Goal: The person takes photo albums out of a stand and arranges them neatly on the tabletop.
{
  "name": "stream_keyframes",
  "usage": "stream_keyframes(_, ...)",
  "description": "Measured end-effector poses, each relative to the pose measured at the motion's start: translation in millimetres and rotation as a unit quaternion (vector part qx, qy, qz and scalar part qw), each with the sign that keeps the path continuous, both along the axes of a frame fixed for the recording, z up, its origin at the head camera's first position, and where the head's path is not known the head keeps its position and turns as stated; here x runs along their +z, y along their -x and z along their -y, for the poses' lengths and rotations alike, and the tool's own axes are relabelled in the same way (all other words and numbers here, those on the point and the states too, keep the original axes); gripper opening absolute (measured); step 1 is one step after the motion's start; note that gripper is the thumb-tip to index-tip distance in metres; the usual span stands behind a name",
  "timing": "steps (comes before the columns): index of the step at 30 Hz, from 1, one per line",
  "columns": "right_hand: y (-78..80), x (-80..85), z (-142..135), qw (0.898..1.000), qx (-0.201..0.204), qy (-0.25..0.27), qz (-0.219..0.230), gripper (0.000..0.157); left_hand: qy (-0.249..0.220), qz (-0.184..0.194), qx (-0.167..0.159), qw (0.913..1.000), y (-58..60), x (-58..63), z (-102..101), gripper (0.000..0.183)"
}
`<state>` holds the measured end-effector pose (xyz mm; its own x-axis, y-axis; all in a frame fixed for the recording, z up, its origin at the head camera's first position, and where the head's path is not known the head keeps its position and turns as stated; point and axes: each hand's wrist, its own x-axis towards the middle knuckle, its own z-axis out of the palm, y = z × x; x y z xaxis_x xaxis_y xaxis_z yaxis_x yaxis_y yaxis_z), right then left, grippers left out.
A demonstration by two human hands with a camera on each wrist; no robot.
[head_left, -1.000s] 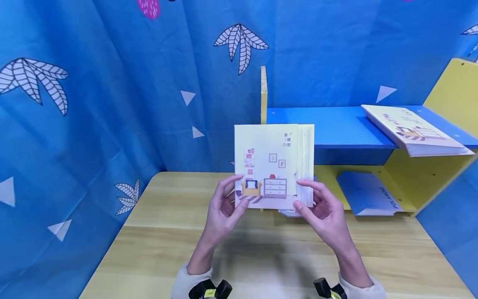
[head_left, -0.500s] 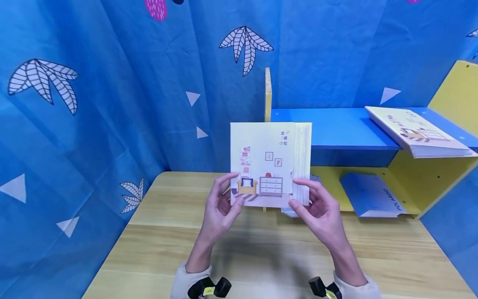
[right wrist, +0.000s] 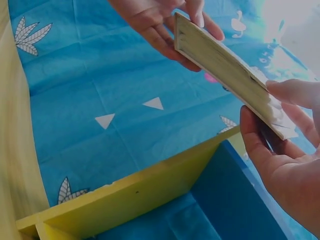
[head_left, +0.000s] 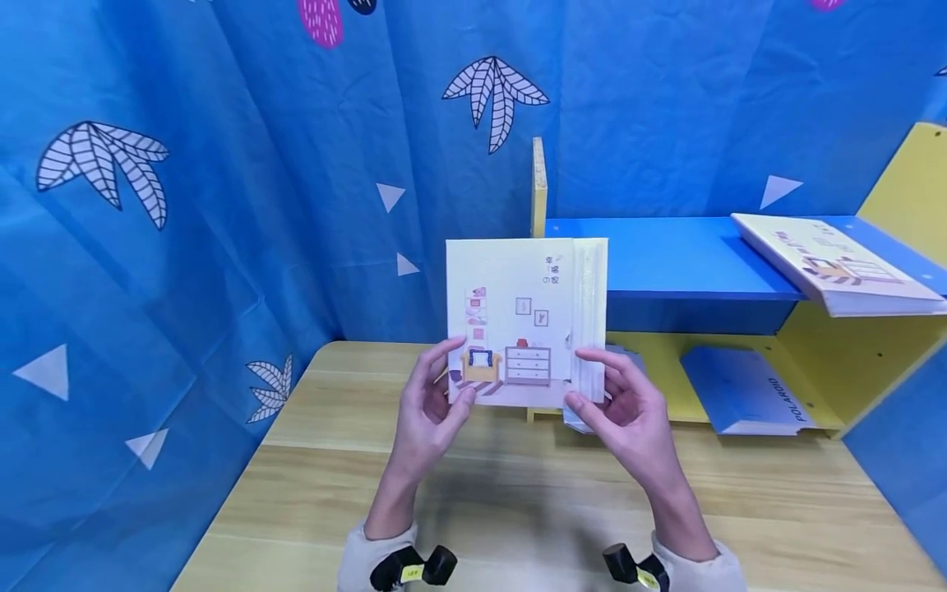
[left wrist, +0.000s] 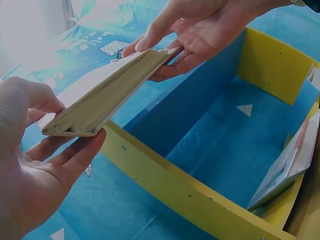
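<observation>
A blue cloth (head_left: 288,222) with leaf prints hung behind everything, and before it was the wooden table (head_left: 318,485). At the far right corner of this table stood a yellow and blue shelf (head_left: 666,256). On its upper board, near the right end, lay a white book (head_left: 851,267), which reached out over the front edge. In the lower compartment, to the right, lay a blue book (head_left: 743,388) with the word POLAROID. The picture book (head_left: 518,316) was in the air above the table, in front of the left end of the shelf. The left hand (head_left: 427,415) pinched its lower left corner, and the right hand (head_left: 629,415) its lower right corner. In both, the thumb was on one cover and fingers on the other, parted only by the book's thickness. The smallest were the printed armchair (head_left: 481,367) and drawers (head_left: 528,366) on its cover.
</observation>
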<state>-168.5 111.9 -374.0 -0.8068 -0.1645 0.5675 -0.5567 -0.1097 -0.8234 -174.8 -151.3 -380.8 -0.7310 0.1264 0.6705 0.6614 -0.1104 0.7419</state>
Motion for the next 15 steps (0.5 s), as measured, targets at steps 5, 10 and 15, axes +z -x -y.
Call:
stream_keyframes(5,0.9,2.2,2.1,1.0,0.009,-0.002,0.001,0.058,-0.003,0.002,0.001,1.0,0.5,1.7,4.0,0.062)
stream_keyframes(10,2.6,3.8,3.4,1.0,0.016,0.002,-0.003,0.057,-0.004,0.003,0.007,1.0,0.5,2.5,7.3,0.063)
stream_keyframes(15,4.1,4.5,5.9,1.0,0.015,0.002,-0.005,0.057,-0.003,-0.001,0.014,0.9999,0.1,3.6,9.2,0.064)
